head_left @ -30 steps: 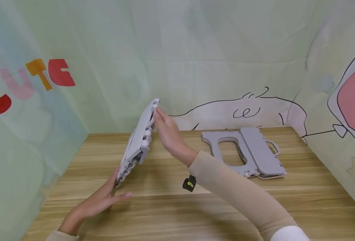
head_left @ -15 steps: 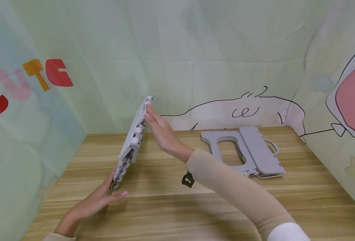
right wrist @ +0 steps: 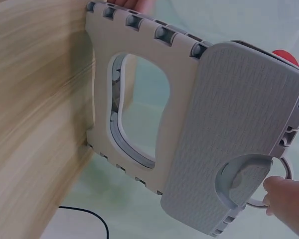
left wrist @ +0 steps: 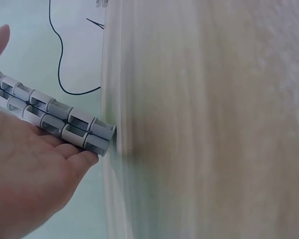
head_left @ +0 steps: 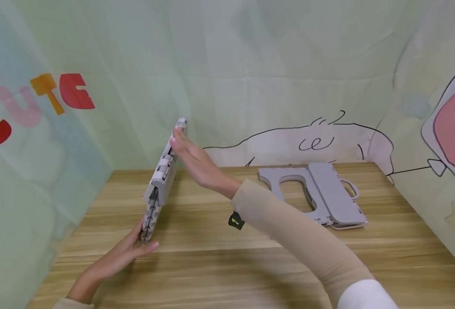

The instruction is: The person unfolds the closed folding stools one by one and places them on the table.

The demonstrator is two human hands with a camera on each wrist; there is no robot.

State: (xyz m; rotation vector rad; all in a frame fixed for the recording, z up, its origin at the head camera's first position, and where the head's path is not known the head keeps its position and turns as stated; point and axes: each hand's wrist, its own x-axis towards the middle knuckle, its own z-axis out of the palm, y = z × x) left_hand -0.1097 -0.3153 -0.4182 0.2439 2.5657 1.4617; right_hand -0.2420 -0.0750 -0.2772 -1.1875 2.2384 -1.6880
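A grey folding step stool, folded flat, stands on edge, tilted at the left of the table. Near its upper end, my right hand holds the looped carry handle with finger and thumb. My left hand supports the near lower edge with extended fingers; the thumb stands away from the stool. Hinged edge segments lie across the left fingers in the left wrist view. The right wrist view shows the wide oval opening and textured top panel. Whether the lower edge touches the table cannot be told.
A second folded grey step stool lies flat at the back right of the wooden table, its handle pointing right. Printed cloth walls enclose the back and sides. A small black tag or device hangs at the right cuff.
The held stool has swung left and turned more edge-on to the head view. My right hand has moved left with it, while the left hand has shifted slightly left. The second stool stays put.
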